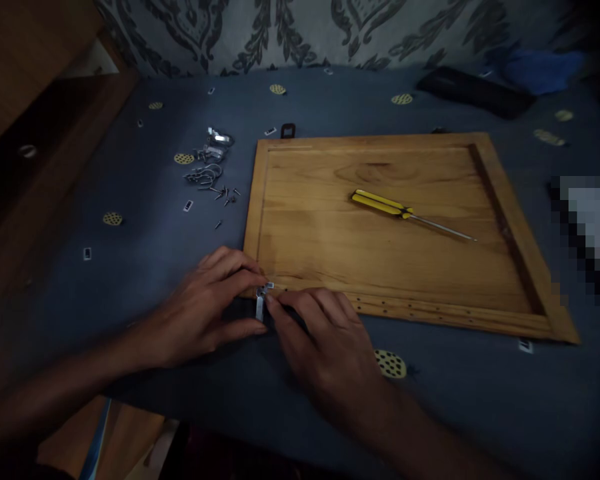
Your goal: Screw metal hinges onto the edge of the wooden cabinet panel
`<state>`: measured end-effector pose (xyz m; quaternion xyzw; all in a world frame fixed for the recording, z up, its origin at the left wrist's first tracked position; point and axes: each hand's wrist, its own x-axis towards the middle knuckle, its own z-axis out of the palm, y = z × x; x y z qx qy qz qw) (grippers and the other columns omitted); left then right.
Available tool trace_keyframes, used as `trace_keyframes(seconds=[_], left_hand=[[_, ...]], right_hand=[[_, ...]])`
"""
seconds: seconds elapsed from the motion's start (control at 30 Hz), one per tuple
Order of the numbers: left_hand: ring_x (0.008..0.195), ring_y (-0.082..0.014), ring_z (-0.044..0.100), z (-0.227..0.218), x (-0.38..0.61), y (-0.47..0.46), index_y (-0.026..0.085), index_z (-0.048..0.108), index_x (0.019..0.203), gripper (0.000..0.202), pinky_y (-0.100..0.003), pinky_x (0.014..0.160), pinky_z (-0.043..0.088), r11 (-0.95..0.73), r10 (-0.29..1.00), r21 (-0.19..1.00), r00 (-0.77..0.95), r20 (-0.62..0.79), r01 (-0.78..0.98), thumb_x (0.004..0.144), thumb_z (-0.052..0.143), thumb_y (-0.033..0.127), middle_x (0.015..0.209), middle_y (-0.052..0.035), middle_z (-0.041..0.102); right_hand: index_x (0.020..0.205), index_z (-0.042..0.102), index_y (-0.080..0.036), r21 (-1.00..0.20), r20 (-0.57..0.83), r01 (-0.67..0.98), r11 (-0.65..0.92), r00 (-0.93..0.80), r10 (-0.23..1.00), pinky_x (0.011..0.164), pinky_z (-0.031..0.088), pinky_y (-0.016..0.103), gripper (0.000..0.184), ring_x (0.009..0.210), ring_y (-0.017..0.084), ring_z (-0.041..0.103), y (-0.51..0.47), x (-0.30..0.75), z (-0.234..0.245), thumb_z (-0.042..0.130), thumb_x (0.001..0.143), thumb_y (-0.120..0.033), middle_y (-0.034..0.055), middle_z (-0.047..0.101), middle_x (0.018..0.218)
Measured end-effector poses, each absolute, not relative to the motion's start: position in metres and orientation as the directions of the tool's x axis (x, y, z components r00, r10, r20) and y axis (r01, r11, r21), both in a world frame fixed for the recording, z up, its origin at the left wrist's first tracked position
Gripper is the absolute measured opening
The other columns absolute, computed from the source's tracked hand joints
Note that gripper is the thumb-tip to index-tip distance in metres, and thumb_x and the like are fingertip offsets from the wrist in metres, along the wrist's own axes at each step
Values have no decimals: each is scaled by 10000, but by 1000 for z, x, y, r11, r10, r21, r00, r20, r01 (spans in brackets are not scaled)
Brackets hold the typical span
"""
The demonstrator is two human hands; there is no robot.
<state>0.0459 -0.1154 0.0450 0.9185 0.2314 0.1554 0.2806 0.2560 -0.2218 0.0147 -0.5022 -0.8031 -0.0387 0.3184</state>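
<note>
A wooden cabinet door panel (pixel 330 247) lies flat on a blue patterned cloth (pixel 145 253). At its near left corner both my hands meet around a small metal hinge bracket (pixel 261 303). My left hand (pixel 205 310) pinches it from the left, thumb below and fingers above. My right hand (pixel 325 340) presses on it from the right with fingertips curled in. A yellow-handled screwdriver (pixel 395 208) rests on the middle of the panel, away from both hands.
A heap of metal hinges and loose screws (pixel 211 168) lies left of the panel. A dark flat case (pixel 473 92) and a blue object (pixel 540 67) sit at the far right. Wooden furniture (pixel 25 133) stands on the left.
</note>
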Motion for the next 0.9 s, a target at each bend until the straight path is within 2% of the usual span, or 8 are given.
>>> trace_keyframes(seconds=[0.73, 0.9], left_hand=[[1166, -257, 627, 46, 47, -112, 221, 655, 1277, 343, -402, 996, 539, -739, 488, 603, 856, 172, 300, 1085, 670, 505, 1252, -82, 678], [1170, -250, 617, 43, 45, -112, 216, 654, 1278, 342, -386, 1006, 530, -740, 489, 604, 853, 182, 295, 1059, 725, 470, 1258, -77, 671]], right_hand=[[1188, 743, -57, -254, 550, 828, 500, -302, 779, 797, 417, 399, 376, 923, 256, 524, -220, 255, 14, 376, 1165, -137, 112, 735, 1002], [1165, 753, -62, -253, 548, 834, 490, -294, 783, 785, 407, 401, 404, 918, 256, 516, -219, 255, 14, 357, 1170, -142, 110, 735, 992]])
